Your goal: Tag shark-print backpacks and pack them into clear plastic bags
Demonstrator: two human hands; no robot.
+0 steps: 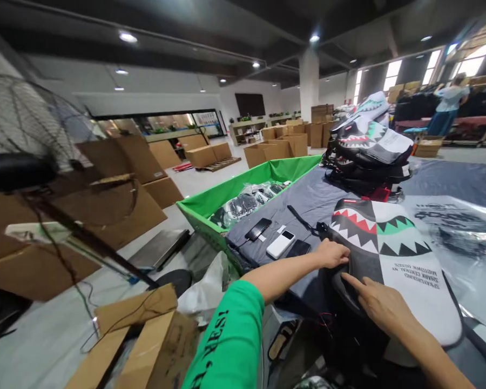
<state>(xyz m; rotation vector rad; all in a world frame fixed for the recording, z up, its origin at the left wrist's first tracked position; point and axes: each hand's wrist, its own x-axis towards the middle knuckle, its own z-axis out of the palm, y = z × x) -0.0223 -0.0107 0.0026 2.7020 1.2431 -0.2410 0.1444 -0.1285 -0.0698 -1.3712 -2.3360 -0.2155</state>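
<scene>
A backpack (405,265) with a shark-mouth print in grey, white, red and green lies on the dark cloth-covered table in front of me. My left hand (331,254) is closed at the backpack's left edge, its fingers curled against the dark side panel. Just below it, my right hand (383,305) rests by the same edge with its index finger stretched out along the side; its other fingers are partly hidden. A black strap (302,219) sticks out to the left of the bag.
More shark-print backpacks (372,138) are piled behind. Clear plastic bags (465,232) lie at right. Phones and a white power bank (281,244) sit at left, near a green bin (198,208) of wrapped goods. Cartons (154,346) and a fan (20,129) stand left; a person (449,105) stands far right.
</scene>
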